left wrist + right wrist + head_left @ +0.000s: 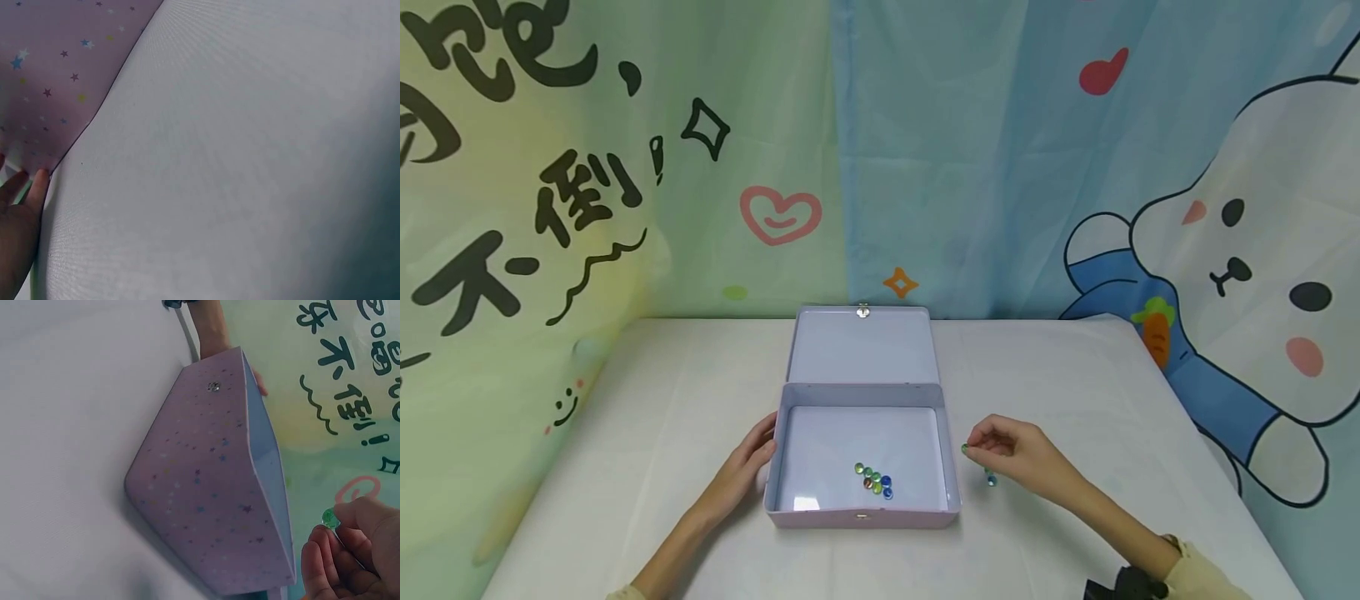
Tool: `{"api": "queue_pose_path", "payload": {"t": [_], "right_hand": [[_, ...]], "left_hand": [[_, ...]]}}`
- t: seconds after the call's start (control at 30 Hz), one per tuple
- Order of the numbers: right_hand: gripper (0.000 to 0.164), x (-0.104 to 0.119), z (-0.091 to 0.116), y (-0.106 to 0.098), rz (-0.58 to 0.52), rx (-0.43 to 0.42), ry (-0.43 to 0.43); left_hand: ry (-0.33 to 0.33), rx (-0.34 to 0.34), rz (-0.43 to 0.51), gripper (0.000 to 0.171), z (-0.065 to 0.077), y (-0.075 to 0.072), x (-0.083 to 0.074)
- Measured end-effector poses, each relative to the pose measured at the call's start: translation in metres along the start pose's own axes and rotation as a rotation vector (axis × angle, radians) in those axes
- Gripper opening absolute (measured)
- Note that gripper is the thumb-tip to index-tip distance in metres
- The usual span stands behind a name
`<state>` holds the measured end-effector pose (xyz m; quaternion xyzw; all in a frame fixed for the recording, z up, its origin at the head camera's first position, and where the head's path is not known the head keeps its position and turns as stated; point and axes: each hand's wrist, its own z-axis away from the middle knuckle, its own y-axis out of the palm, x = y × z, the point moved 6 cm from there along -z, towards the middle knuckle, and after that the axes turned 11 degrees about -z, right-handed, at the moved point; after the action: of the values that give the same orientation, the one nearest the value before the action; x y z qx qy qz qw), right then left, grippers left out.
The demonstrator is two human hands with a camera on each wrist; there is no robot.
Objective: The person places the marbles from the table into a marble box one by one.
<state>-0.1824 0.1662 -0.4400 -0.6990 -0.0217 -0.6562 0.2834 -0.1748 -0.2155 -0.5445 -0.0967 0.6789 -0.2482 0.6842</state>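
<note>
A lidded box (pixel 862 519), lilac with small printed stars outside and pale inside, stands with its lid raised at the back. Several glass marbles (pixel 877 483) in green, blue and brown lie together on its floor. My left hand (pixel 742 469) rests against the box's left side, fingers along the wall. Just right of the box, my right hand (pixel 1026 457) pinches a green marble (pixel 330 518) between thumb and fingers, above the table. Below that hand, a blue marble (pixel 992 481) lies on the white cloth, with a greenish one partly hidden beside it.
A white cloth covers the table (pixel 700 367). Behind it hangs a printed curtain (pixel 925 167) with a cartoon rabbit and hearts. A black device (pixel 1123 585) sits at the right sleeve.
</note>
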Motion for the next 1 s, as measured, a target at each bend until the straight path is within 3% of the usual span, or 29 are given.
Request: {"api": "queue_pose_path", "payload": {"t": [0.43,0.73,1.0], "right_hand": [[0.009,0.033,-0.041,0.033,0.073,0.096,-0.099],[0.007,0.054,-0.082,0.056,0.137,0.146,-0.22],[0.007,0.06,-0.115,0.086,0.159,0.271,-0.202]], "left_hand": [[0.003,-0.001,0.013,0.051,0.0,0.0,0.001],[-0.009,0.003,0.009,0.051,0.0,0.0,0.003],[-0.007,0.003,0.009,0.051,-0.001,0.0,0.003]]}}
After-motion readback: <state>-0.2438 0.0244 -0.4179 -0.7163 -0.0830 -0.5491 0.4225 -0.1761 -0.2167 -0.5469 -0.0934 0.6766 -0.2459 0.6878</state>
